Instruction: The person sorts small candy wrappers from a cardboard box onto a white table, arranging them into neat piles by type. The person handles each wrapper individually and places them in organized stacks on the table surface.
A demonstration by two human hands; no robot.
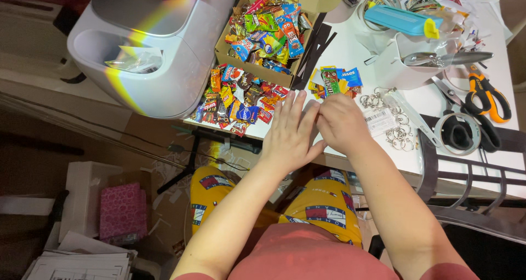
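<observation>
Resting side by side at the near edge of the white worktop [350,52], both hands are busy in the same small spot. The left hand [290,135] lies flat, palm down, its fingers [289,106] straight and slightly spread, tips pointing away toward the sweets. The right hand [341,121] is curled just beside it, touching it, with the fingers bent under; whether they pinch anything I cannot tell, since the knuckles hide it.

Just beyond the fingertips lies a small heap of candy packets [334,81], yellow, green and blue. To the left of the hands a wider spill of wrapped sweets [235,102] spreads over the worktop, and behind that an open cardboard box [263,36] is brimful of more. Black strips [312,52] lean against the box.

Right of the right hand sit a barcode label [379,120] and a scatter of metal key rings [399,132]. Farther right are orange-handled scissors [487,96] and a tape roll [456,133]. A grey machine [159,44] stands at the far left.
</observation>
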